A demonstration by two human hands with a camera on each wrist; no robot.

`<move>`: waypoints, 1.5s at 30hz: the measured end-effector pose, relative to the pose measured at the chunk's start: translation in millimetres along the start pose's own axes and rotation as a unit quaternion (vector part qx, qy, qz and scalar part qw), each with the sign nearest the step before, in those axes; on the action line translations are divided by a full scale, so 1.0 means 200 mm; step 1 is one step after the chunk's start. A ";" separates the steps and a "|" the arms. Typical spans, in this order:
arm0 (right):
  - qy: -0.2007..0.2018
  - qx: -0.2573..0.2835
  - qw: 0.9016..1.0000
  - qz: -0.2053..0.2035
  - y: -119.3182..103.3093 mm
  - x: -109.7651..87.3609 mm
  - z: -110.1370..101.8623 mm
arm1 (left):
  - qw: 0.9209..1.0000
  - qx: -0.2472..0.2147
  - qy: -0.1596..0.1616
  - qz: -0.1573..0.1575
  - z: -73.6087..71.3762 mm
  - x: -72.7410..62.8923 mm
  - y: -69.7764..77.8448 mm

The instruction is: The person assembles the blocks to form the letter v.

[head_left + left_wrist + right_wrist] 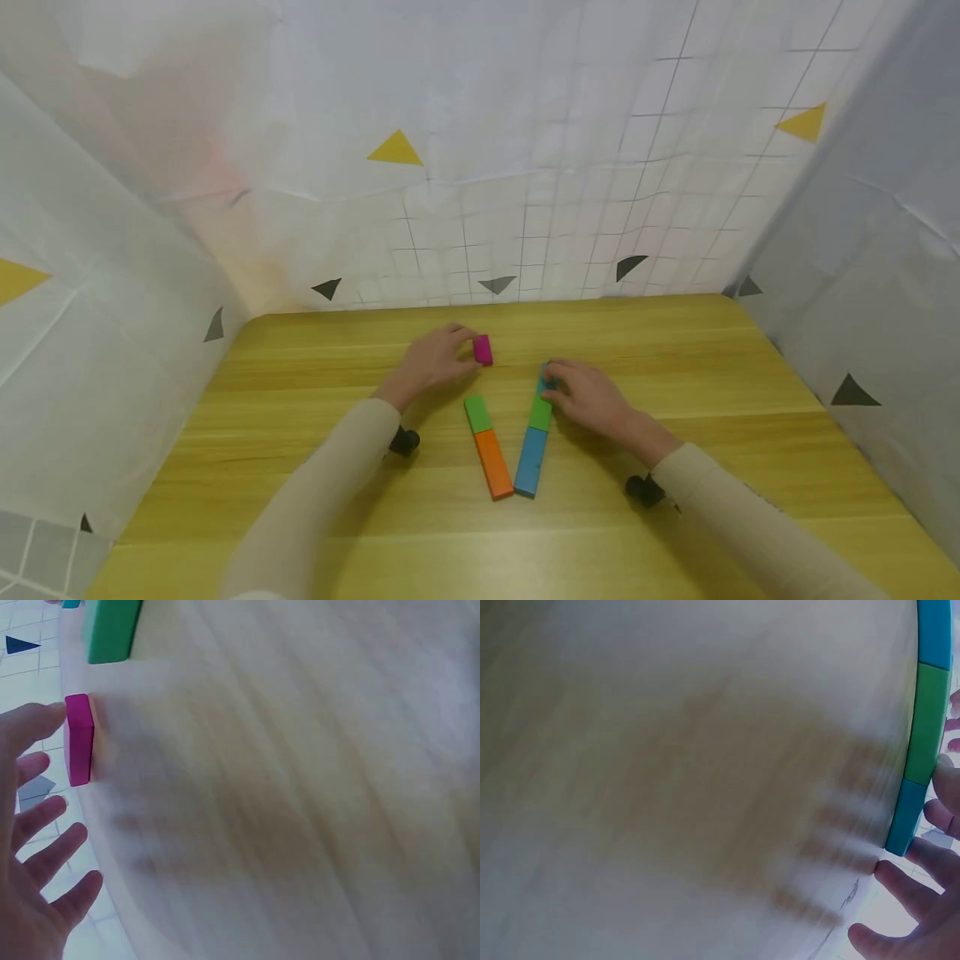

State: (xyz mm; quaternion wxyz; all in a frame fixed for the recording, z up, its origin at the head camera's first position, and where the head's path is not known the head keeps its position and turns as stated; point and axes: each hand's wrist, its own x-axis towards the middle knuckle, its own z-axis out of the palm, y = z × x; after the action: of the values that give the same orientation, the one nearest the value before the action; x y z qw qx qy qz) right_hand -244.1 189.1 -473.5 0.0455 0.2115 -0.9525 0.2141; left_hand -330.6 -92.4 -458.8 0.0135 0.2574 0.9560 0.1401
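Observation:
My left hand (438, 358) is by a small magenta block (483, 351) at the far middle of the table; in the left wrist view its thumb touches the block (79, 741) and the other fingers are spread. On the right, my right hand (592, 398) pinches the small blue block (905, 817) at the far end of a row, partly covering it from above. That row continues with a green block (540, 412) and a longer blue block (531, 462). Left of it, another green block (476, 414) and a long orange block (492, 465) lie end to end.
The two rows form a V whose near ends meet on the wooden table (600, 550). White sheets with grid lines and triangles hang behind the table (465, 225) and along both sides. A dark wrist camera (405, 442) sits under each forearm.

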 end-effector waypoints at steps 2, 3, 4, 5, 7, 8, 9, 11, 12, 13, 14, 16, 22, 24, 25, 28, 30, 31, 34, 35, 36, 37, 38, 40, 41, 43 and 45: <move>-0.001 -0.003 1.000 0.000 0.00 0.00 0.00 | 1.000 -0.003 -0.009 0.004 0.00 0.01 0.01; -0.002 -0.003 1.000 0.001 0.00 0.00 0.00 | 1.000 -0.006 -0.012 0.006 0.00 0.02 0.01; -0.003 -0.002 1.000 0.001 0.00 0.00 0.00 | 1.000 -0.009 -0.014 0.008 0.01 0.02 0.01; -0.002 -0.002 1.000 0.000 0.00 0.00 0.00 | 1.000 -0.012 -0.016 0.010 0.01 0.03 0.01; -0.002 0.002 1.000 -0.001 0.00 0.00 0.00 | 1.000 -0.017 -0.018 0.014 0.01 0.03 0.01; -0.002 0.004 1.000 -0.002 -0.01 0.00 0.00 | 1.000 -0.018 -0.018 0.016 0.02 0.04 0.01; -0.001 0.002 1.000 -0.004 -0.01 0.00 -0.01 | 0.999 -0.020 -0.019 0.018 0.02 0.04 0.01; 0.002 -0.001 1.000 -0.005 -0.01 0.00 -0.01 | 0.999 -0.022 -0.022 0.020 0.02 0.05 0.01; 0.002 -0.002 1.000 -0.004 -0.01 0.00 -0.01 | 0.999 -0.023 -0.022 0.022 0.02 0.05 0.01; 0.002 -0.004 1.000 -0.004 -0.01 0.00 -0.01 | 0.999 -0.025 -0.024 0.024 0.02 0.05 0.01; 0.001 -0.005 1.000 -0.003 -0.01 0.00 -0.01 | 0.999 -0.027 -0.025 0.026 0.02 0.06 0.01; -0.002 -0.008 1.000 -0.001 -0.01 0.00 -0.01 | 0.999 -0.030 -0.027 0.030 0.02 0.07 0.01; -0.008 -0.009 1.000 -0.004 0.00 0.00 0.00 | 0.998 -0.020 -0.041 0.040 0.04 0.09 0.02; -0.009 -0.010 1.000 -0.003 0.00 0.00 0.00 | 0.998 -0.013 -0.042 0.039 0.04 0.10 0.03; -0.010 -0.010 1.000 -0.003 -0.01 0.01 0.00 | 0.998 -0.013 -0.042 0.039 0.04 0.09 0.03; -0.013 -0.015 1.000 -0.001 -0.01 0.01 -0.01 | 0.998 -0.015 -0.042 0.036 0.03 0.09 0.04; -0.013 -0.015 1.000 -0.003 -0.01 0.01 -0.01 | 0.998 -0.016 -0.041 0.037 0.02 0.09 0.04; -0.012 -0.016 1.000 -0.003 -0.01 0.01 -0.01 | 0.998 -0.017 -0.041 0.037 0.02 0.09 0.04; -0.009 -0.018 1.000 -0.005 -0.01 0.01 -0.01 | 0.998 -0.010 -0.039 0.039 0.02 0.10 0.04; -0.009 -0.019 1.000 -0.005 -0.01 0.01 -0.01 | 0.998 -0.007 -0.039 0.039 0.02 0.10 0.04; -0.009 -0.020 1.000 -0.006 -0.01 0.01 -0.01 | 0.999 -0.005 -0.038 0.039 0.02 0.11 0.04; -0.009 -0.021 1.000 -0.007 0.00 0.01 -0.01 | 0.999 -0.003 -0.037 0.038 0.02 0.11 0.04; -0.009 -0.021 1.000 -0.006 0.00 0.01 -0.01 | 0.999 -0.002 -0.037 0.037 0.02 0.11 0.04; -0.011 -0.021 1.000 -0.007 0.00 0.01 -0.01 | 0.999 0.000 -0.037 0.035 0.02 0.11 0.04; -0.013 -0.020 1.000 -0.006 0.00 0.01 -0.01 | 0.999 0.000 -0.037 0.033 0.02 0.11 0.04; -0.016 -0.018 1.000 -0.003 0.00 0.01 -0.01 | 0.999 0.002 -0.038 0.032 0.02 0.12 0.04; -0.016 -0.017 1.000 -0.002 0.00 0.01 -0.02 | 0.999 0.004 -0.038 0.035 0.02 0.12 0.03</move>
State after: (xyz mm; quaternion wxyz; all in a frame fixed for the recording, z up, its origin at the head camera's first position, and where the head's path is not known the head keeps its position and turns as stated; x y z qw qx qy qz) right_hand -245.6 189.2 -470.1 0.0339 0.2162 -0.9562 0.1942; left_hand -347.1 -74.0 -459.2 0.0439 0.2955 0.9459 0.1267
